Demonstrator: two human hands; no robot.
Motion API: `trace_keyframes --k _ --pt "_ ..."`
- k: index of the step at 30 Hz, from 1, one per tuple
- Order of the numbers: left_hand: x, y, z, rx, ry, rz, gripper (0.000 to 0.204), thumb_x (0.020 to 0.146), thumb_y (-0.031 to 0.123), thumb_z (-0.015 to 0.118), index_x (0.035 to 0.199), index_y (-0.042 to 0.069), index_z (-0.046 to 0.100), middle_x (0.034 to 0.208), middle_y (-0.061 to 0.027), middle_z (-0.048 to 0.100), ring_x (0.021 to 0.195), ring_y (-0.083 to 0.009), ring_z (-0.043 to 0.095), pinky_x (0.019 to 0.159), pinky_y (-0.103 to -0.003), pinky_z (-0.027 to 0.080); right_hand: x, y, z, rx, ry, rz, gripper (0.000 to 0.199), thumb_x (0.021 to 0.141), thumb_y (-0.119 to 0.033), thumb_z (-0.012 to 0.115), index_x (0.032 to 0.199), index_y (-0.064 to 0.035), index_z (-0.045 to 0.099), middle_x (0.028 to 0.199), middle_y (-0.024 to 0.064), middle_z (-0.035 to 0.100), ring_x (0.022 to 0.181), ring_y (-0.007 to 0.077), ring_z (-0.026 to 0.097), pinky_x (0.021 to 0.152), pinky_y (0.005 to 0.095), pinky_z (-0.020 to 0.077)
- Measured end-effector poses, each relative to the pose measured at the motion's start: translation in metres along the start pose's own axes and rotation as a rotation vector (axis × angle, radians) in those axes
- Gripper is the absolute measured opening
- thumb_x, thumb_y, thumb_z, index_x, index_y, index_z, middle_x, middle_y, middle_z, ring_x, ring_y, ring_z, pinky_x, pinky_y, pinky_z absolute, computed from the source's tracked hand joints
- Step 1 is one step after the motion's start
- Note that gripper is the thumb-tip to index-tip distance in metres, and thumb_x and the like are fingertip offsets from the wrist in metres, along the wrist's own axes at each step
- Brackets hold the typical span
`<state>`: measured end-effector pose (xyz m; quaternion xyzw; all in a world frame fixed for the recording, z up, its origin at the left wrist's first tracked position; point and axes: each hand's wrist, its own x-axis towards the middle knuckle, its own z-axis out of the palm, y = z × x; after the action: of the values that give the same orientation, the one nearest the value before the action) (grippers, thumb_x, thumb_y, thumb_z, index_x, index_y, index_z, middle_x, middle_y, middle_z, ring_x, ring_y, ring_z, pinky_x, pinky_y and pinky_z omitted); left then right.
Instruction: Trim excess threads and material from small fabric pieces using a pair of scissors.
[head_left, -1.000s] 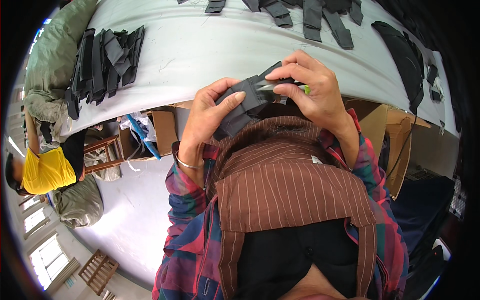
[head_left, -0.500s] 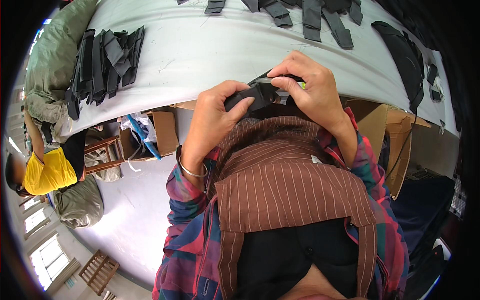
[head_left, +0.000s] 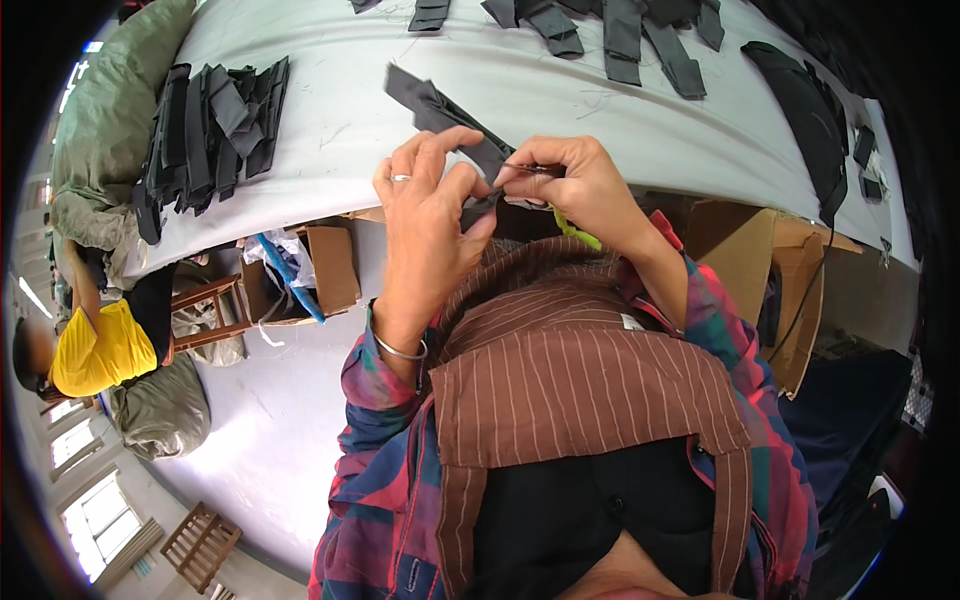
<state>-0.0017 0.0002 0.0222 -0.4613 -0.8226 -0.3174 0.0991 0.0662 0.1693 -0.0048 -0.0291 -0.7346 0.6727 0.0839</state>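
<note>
Above the table's near edge, my left hand [head_left: 435,200] pinches a dark grey fabric strip [head_left: 478,212] between thumb and forefinger. A folded length of the strip stretches away over the white table toward the upper left. Close against it, my right hand [head_left: 575,190] is closed on small dark thread snips [head_left: 535,170], mostly hidden by the fingers. A yellow-green band [head_left: 575,230] hangs below that hand. The snips' tips are at the strip by my left fingertips; whether the blades are open cannot be made out.
On the white-covered table [head_left: 350,130] lie a pile of dark strips [head_left: 215,130] at left and more strips [head_left: 640,45] at the far side. A black padded piece [head_left: 800,120] is at right. Cardboard boxes [head_left: 330,270] stand below the edge. A person in yellow [head_left: 110,345] works at far left.
The fabric strip has been turned and now extends toward the upper left. My right hand has come left and down, closer to my left fingertips; the yellow-green band shows more.
</note>
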Motion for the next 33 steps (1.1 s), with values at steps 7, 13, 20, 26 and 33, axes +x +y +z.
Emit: trace_keyframes --k 7,13,20,26,33 --pt "-0.019 -0.011 0.030 -0.492 -0.048 -0.263 0.024 0.073 -0.008 0.064 0.083 0.002 0.044 0.108 -0.0143 0.065 0.087 -0.0253 0.061 0.076 -0.032 0.050 0.003 0.009 0.005 0.194 -0.039 0.188 0.005 0.080 -0.001 0.065 0.082 0.0009 0.068 0.075 0.0016 0.063 0.071 0.0074 0.054 0.068 0.0229 0.0443" --pt "-0.022 -0.016 0.037 -0.427 -0.051 -0.272 0.023 0.078 -0.007 0.064 0.083 0.003 0.043 0.094 -0.0088 0.061 0.083 -0.0129 0.058 0.076 -0.027 0.051 0.003 0.020 0.010 0.305 -0.003 0.232 0.004 0.083 -0.004 0.063 0.083 0.0002 0.066 0.071 -0.0012 0.058 0.067 0.0067 0.050 0.062 0.0225 0.0411" --pt "-0.024 -0.009 0.050 -0.555 0.105 -0.478 0.022 0.075 -0.007 0.068 0.083 0.003 0.050 0.083 -0.0005 0.054 0.075 -0.0072 0.051 0.066 -0.021 0.045 0.009 0.022 0.009 0.214 0.107 0.255 0.011 0.086 -0.012 0.065 0.085 -0.0010 0.065 0.070 -0.0033 0.055 0.064 0.0048 0.047 0.058 0.0210 0.0380" --pt "-0.028 -0.020 0.054 -0.476 0.153 -0.389 0.022 0.069 -0.005 0.069 0.079 0.004 0.051 0.074 -0.0057 0.053 0.062 -0.0147 0.051 0.059 -0.026 0.044 0.015 0.018 0.012 0.046 0.128 0.111 0.015 0.089 -0.012 0.064 0.100 -0.0025 0.065 0.080 -0.0030 0.057 0.067 0.0024 0.048 0.061 0.0201 0.0422" --pt "-0.028 -0.023 0.057 -0.515 0.266 -0.441 0.024 0.069 -0.004 0.071 0.077 0.003 0.050 0.066 -0.0027 0.051 0.058 -0.0095 0.047 0.055 -0.024 0.041 -0.002 0.006 0.000 -0.192 0.280 -0.007 0.019 0.083 -0.017 0.068 0.100 -0.0087 0.068 0.079 0.0051 0.066 0.072 0.0126 0.061 0.067 0.0277 0.0488"
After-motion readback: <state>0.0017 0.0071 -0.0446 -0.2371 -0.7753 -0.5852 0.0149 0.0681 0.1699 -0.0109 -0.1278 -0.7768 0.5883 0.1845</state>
